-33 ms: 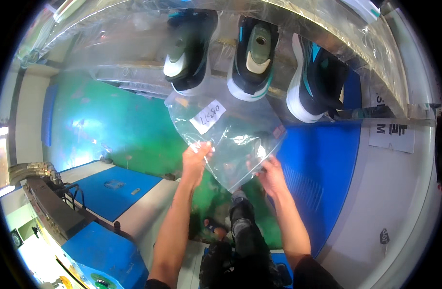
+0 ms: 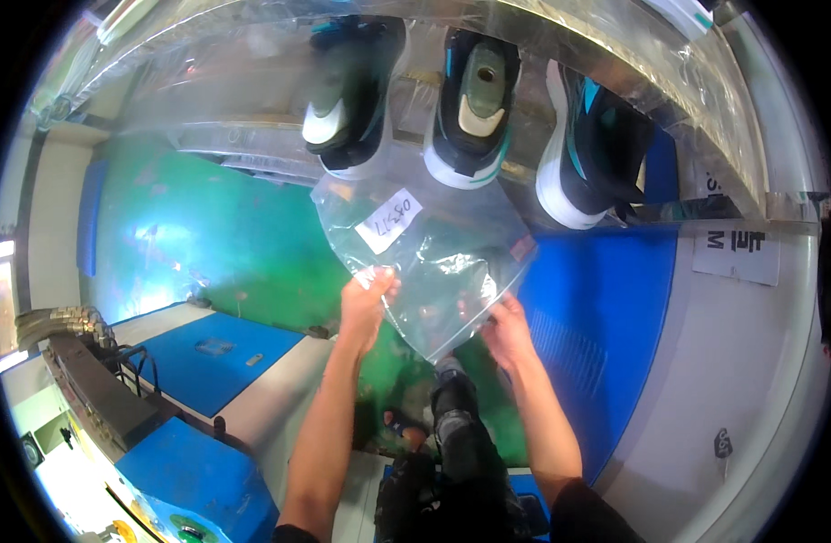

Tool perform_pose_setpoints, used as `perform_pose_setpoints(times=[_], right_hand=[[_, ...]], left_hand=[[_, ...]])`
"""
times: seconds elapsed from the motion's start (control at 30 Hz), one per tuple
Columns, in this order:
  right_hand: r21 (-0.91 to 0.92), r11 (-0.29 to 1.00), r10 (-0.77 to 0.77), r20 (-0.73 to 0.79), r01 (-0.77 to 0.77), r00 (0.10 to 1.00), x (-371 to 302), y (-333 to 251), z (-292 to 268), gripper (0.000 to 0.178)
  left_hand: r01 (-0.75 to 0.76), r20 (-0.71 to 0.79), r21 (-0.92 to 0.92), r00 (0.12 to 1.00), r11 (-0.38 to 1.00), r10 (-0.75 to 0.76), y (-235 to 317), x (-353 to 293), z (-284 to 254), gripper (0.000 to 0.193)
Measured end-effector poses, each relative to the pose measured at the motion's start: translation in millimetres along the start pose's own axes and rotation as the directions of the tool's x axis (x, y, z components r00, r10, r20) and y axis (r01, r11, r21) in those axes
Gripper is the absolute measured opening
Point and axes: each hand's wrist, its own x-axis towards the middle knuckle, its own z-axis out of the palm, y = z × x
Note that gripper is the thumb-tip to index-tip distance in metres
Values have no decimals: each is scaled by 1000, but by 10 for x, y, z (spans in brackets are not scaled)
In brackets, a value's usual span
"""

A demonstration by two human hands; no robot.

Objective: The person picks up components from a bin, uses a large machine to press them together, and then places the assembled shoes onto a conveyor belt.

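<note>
A clear plastic bag (image 2: 461,226) hangs spread out between my hands, with a white handwritten label (image 2: 389,221) on its upper left part. My left hand (image 2: 366,303) pinches the bag's left edge between thumb and fingers. At the lower right edge, my right hand (image 2: 506,328) grips the film the same way. Just beyond the bag's far edge sit three dark shoes with white soles: a left shoe (image 2: 354,100), a middle shoe (image 2: 472,109) and a right shoe (image 2: 586,149) lying more tilted. Grey-green inserts with pale ends show in the left and middle ones.
The shoes rest on a rack (image 2: 705,100) wrapped in clear film. A blue panel (image 2: 596,317) stands to the right beside a pale wall (image 2: 732,353). At the lower left is a blue machine (image 2: 198,475) with hoses (image 2: 67,321). The floor (image 2: 243,217) is green.
Hardly anything differs. The shoes sit very slightly further left and up in the picture, and both hands keep their hold on the bag.
</note>
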Motion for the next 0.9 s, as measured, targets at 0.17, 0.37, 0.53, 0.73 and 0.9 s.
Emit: perform_pose_setpoints(times=[0.17, 0.37, 0.53, 0.73, 0.9], right_hand=[[-9, 995, -99, -56, 98, 994, -265, 247, 199, 33], [-458, 820, -326, 120, 344, 938, -628, 313, 268, 44], [-417, 848, -297, 134, 326, 945, -806, 298, 314, 42], [-516, 763, -375, 137, 389, 917, -876, 369, 246, 40], [-580, 752, -298, 124, 312, 947, -957, 337, 309, 43]], left_hand=[[124, 196, -221, 977, 967, -80, -132, -156, -400, 9], [203, 144, -350, 976, 914, -161, -316, -379, -512, 11], [153, 163, -367, 982, 918, -99, -365, -538, -590, 15], [164, 200, -354, 975, 921, -97, -412, -671, -675, 14], [142, 165, -316, 982, 938, -93, -395, -793, -624, 13]])
